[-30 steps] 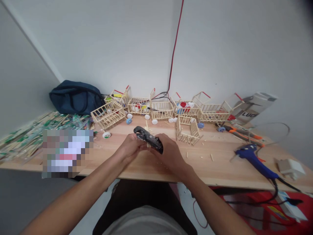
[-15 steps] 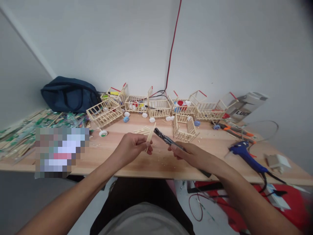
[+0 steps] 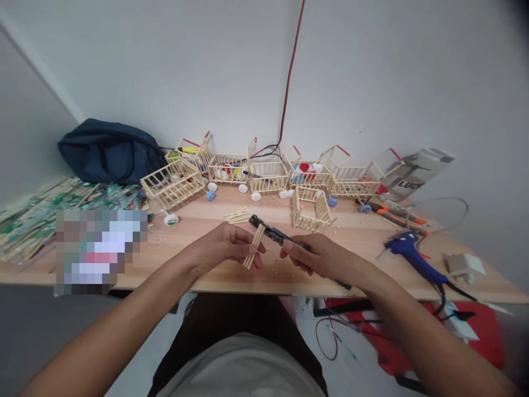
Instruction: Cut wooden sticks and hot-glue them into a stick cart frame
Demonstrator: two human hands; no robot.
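Note:
My left hand (image 3: pixel 231 249) pinches a small bunch of thin wooden sticks (image 3: pixel 255 246), which slant upward from between thumb and fingers. In my right hand (image 3: pixel 312 253) is a long dark pliers-like tool (image 3: pixel 273 231); its head lies at the upper ends of the sticks, and a handle end shows below the palm. Whether its jaws are closed on the sticks I cannot tell. Just beyond my left hand, cut sticks (image 3: pixel 238 215) lie in a loose pile on the wooden table (image 3: pixel 185 264). A small open stick frame (image 3: pixel 311 210) sits beyond my right hand.
Miniature stick carts (image 3: pixel 231 168) with bottle-cap wheels line the wall. At left are a blue bag (image 3: pixel 109 151), packaged sticks (image 3: pixel 33 226) and a blurred-out item (image 3: pixel 101 251). Right are a blue glue gun (image 3: pixel 417 259), orange-handled pliers (image 3: pixel 399 215) and a white adapter (image 3: pixel 467 267).
My left hand has shifted slightly right and tilted the sticks, bringing their upper ends against the tool's head. The tool has moved a little left. The camera view has shifted slightly.

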